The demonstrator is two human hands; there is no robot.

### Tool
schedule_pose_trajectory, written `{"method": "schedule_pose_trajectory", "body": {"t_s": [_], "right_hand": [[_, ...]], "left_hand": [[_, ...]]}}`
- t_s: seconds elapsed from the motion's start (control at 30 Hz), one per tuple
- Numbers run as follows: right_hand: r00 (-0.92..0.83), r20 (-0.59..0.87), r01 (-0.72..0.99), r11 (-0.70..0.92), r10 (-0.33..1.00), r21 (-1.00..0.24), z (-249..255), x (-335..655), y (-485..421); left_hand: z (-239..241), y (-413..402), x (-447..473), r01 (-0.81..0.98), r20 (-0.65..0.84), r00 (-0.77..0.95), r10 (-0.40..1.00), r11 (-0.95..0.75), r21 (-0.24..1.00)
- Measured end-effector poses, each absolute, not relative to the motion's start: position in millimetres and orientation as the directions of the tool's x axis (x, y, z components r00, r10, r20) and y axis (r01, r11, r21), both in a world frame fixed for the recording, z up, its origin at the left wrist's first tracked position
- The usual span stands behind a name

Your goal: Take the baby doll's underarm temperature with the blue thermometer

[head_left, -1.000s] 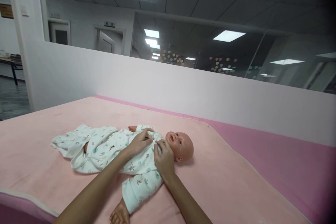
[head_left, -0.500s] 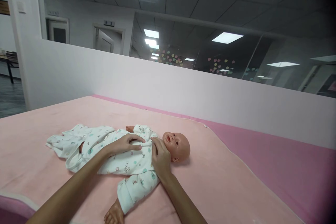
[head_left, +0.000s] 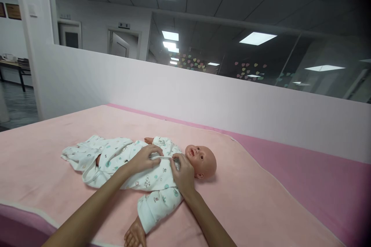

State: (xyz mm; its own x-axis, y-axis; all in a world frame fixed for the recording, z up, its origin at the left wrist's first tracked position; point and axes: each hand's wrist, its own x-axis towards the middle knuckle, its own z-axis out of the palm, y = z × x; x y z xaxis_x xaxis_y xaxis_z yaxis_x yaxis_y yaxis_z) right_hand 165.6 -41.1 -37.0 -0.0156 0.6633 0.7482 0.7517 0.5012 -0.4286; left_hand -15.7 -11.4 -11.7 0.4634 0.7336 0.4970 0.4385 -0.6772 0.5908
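Observation:
A baby doll (head_left: 204,164) lies on its back, head to the right, dressed in a white baby romper (head_left: 153,179) with small printed animals and green dots. My left hand (head_left: 146,158) is over the doll's chest, its fingers closed on the romper's front edge. Close to the doll's neck, my right hand (head_left: 183,171) pinches the same edge near the collar. A narrow strip of the edge stretches between both hands. One doll hand (head_left: 135,234) sticks out of the near sleeve. My fingertips partly hide the fabric they grip.
Under the doll spreads a pink blanket (head_left: 246,200) over a darker pink mat (head_left: 304,166). A white low wall (head_left: 203,96) with glass above it runs behind. At the far left stands a table (head_left: 17,65) with things on it.
My hands now hold a strip of the romper's front edge between them, lifted slightly. The whole view has shifted a little, so the doll appears further right.

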Motion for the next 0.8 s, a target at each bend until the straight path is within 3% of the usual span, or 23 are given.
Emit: {"method": "schedule_pose_trajectory", "body": {"t_s": [0.13,0.23,0.57,0.8], "right_hand": [[-0.009,0.738,0.763,0.481,0.675,-0.431,-37.6,165.6,-40.4],[0.002,0.728,0.774,0.460,0.685,-0.435,-38.4,165.5,-39.2],[0.064,0.686,0.751,0.418,0.725,-0.511,-37.7,164.5,-39.8],[0.050,0.682,0.757,0.418,0.730,-0.502,-37.3,163.4,-40.2]], "left_hand": [[-14.7,-13.9,-11.5,0.510,0.570,0.465,0.678,-0.731,0.454],[-15.1,-16.6,-8.2,0.527,0.599,0.449,0.663,-0.738,0.421],[-12.9,-10.3,-11.8,0.290,0.441,0.428,0.789,-0.582,0.760],[-8.5,-13.4,-12.4,0.301,0.452,0.454,0.768,-0.610,0.733]]}}
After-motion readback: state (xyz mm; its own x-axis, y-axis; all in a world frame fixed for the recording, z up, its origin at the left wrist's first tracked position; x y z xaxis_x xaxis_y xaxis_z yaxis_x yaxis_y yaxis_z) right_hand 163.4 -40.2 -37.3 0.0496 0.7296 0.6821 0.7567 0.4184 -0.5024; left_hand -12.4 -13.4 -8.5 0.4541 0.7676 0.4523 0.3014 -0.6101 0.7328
